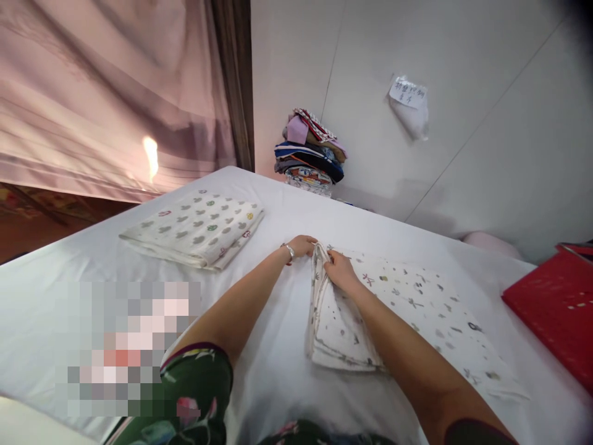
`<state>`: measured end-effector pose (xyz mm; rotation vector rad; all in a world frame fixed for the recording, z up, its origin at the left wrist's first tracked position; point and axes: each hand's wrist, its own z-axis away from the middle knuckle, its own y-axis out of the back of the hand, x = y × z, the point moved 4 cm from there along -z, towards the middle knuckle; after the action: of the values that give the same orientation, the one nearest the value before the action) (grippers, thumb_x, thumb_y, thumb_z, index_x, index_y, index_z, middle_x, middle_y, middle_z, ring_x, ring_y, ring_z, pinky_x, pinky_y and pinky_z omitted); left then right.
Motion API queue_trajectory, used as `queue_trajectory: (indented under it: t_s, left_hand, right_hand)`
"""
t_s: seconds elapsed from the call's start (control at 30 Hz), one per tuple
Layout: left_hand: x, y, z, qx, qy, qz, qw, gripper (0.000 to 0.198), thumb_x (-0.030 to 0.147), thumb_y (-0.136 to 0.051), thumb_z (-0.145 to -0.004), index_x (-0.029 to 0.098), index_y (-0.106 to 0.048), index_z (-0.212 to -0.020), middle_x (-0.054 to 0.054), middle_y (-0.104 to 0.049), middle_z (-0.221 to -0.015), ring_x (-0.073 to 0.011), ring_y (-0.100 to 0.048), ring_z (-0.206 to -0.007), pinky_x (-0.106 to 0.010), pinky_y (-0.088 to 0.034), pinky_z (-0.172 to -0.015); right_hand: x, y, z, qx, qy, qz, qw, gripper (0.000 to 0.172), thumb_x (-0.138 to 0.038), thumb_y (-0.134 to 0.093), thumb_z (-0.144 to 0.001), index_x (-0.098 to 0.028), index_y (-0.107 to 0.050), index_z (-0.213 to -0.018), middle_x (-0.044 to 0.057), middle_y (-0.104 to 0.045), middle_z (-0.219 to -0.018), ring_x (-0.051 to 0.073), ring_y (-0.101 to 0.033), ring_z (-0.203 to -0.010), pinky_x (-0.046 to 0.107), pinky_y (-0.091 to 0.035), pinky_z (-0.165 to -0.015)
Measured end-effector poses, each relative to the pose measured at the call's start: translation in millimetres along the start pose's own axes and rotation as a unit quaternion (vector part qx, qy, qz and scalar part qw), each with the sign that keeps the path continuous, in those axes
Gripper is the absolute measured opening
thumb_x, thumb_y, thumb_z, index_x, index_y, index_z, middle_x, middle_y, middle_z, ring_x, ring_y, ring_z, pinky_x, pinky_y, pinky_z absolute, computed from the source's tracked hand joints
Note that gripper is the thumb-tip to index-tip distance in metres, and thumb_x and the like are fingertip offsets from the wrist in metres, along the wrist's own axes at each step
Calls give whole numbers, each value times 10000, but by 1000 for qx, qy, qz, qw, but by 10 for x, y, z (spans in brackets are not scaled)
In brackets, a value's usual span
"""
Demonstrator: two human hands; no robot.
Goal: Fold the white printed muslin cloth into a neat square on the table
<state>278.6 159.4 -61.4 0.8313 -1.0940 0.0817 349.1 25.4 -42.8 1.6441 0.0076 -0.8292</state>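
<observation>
A white printed cloth with small palm-tree figures lies on the white-covered surface. Its left part is folded over in layers and its right part is spread flat. At the far left corner of the fold, my left hand, with a silver bracelet or watch at the wrist, is closed with its fingertips at the cloth. My right hand grips the top of the same folded edge just to the right, fingers partly hidden by the layers. Further left lies a folded white cloth with grey cactus-like prints, apart from both hands.
A stack of folded clothes stands against the wall at the back. On the right edge lies a red item. A plastic pouch with a handwritten label hangs on the wall. Pink curtains cover the left; the lower left is pixelated.
</observation>
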Motion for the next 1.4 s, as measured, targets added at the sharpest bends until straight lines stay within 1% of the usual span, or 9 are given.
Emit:
queue_trajectory:
  t_s: [0.13, 0.3, 0.53, 0.67, 0.77, 0.87, 1.1, 1.27, 1.4]
  left_hand:
    - [40, -17, 33, 17, 1, -27, 999, 290, 254, -618, -669, 189, -687, -944, -21, -673, -789, -144, -603, -726, -200, -476, -620]
    - [64, -95, 29, 74, 52, -57, 994, 243, 298, -562, -702, 180, -675, -883, -80, -667, -860, -198, -611, -702, -275, -489, -562]
    - [51, -82, 35, 108, 49, -62, 991, 201, 282, -557, -728, 192, -659, -875, -73, -672, -934, -203, -625, -798, -290, -500, -677]
    - [40, -55, 72, 114, 34, -48, 992, 183, 241, -576, -730, 184, -660, -882, -52, -687, -917, -180, -620, -876, -246, -474, -778]
    - [-1, -32, 162, 119, 33, -28, 992, 245, 235, -585, -735, 183, -641, -968, -38, -687, -947, -149, -630, -834, -221, -470, -761]
    - [-68, -3, 331, 122, 36, -10, 992, 263, 256, -587, -748, 170, -623, -993, -43, -681, -964, -126, -632, -757, -211, -470, -702]
    - [-50, -86, 749, 82, 30, 8, 996, 223, 366, -550, -781, 157, -612, -736, -15, -669, -724, -91, -564, -531, -199, -426, -521]
    - [80, -207, 757, 105, 39, -44, 993, 317, 497, -571, -735, 184, -618, -745, -16, -660, -736, -128, -580, -622, -219, -432, -552]
    - [133, -265, 729, 111, 60, -94, 988, 223, 417, -609, -711, 195, -627, -724, -30, -662, -764, -161, -596, -711, -242, -446, -608]
  right_hand:
    - [-13, 21, 8, 0, 3, -3, 1000, 376, -157, -443, -733, -188, -598, -1074, 49, -650, -996, 187, -569, -890, 249, -391, -749]
    - [-89, 41, 68, -12, 13, 3, 1000, 366, -199, -442, -767, -183, -563, -1112, 40, -649, -852, 174, -561, -757, 242, -376, -653]
    - [-138, 38, 441, -15, 68, -17, 997, 296, -308, -465, -806, -186, -548, -1062, 32, -618, -864, 141, -510, -652, 236, -356, -599]
    - [-146, 44, 764, -19, 114, -20, 993, 297, -290, -459, -830, -175, -540, -1091, 55, -608, -935, 159, -529, -728, 266, -398, -665]
    - [-193, 41, 1021, -15, 173, -25, 984, 292, -268, -457, -847, -185, -531, -1116, 78, -575, -1092, 181, -539, -894, 295, -418, -784]
    - [-219, 35, 1251, -5, 213, -14, 977, 258, -248, -453, -856, -192, -541, -1093, 79, -568, -1109, 199, -513, -1002, 318, -419, -852]
    - [-276, 31, 1619, 8, 298, 22, 954, 279, -200, -423, -869, -149, -551, -1111, 120, -544, -1163, 231, -472, -1062, 405, -420, -911]
    - [-296, -10, 1775, 8, 335, 26, 942, 293, -189, -410, -873, -145, -544, -1129, 125, -546, -1170, 220, -475, -1092, 409, -425, -936]
    - [-252, -56, 1849, 33, 347, 31, 937, 318, -177, -401, -873, -133, -532, -1160, 140, -528, -1219, 228, -461, -1133, 425, -421, -951]
